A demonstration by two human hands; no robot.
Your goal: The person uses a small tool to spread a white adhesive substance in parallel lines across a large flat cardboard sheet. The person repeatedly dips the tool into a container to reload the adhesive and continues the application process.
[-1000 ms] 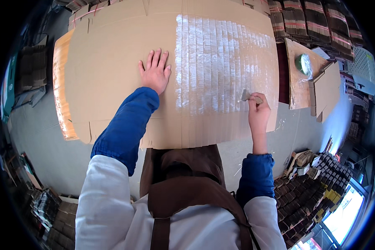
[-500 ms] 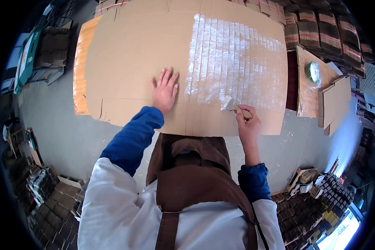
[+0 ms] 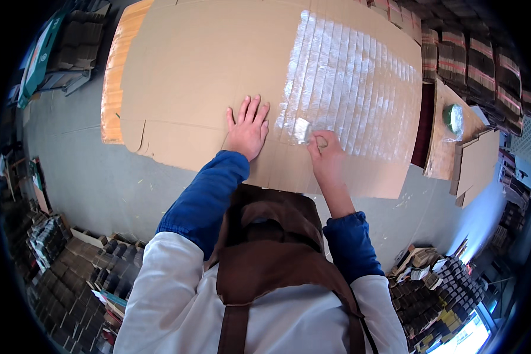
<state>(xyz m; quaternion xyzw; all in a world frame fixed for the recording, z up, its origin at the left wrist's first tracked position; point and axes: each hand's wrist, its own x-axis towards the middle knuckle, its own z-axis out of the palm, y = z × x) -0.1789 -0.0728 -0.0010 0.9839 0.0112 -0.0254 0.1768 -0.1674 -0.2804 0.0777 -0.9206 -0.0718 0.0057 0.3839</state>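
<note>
A large brown cardboard sheet [image 3: 200, 65] covers most of the table in front of me. On its right part lies a wide patch of wet whitish glue [image 3: 348, 82] with streaks running along it. My left hand [image 3: 248, 130] rests flat on the bare cardboard left of the patch, fingers spread. With my right hand [image 3: 329, 154] I grip a paintbrush [image 3: 302, 131], and its pale bristles touch the cardboard at the patch's near left corner. The fingers cover most of the brush handle.
An orange-toned board edge [image 3: 118, 76] shows left of the sheet. At the right, a wooden board [image 3: 439, 141] carries a round green container [image 3: 453, 119] with clear plastic. Cardboard pieces [image 3: 478, 159] lean beside it. Strapped cardboard bundles [image 3: 452, 59] stand at the back right.
The brush in my right hand has moved left along the near edge of the glue patch. My left hand stays flat on the cardboard. The whole view has turned slightly.
</note>
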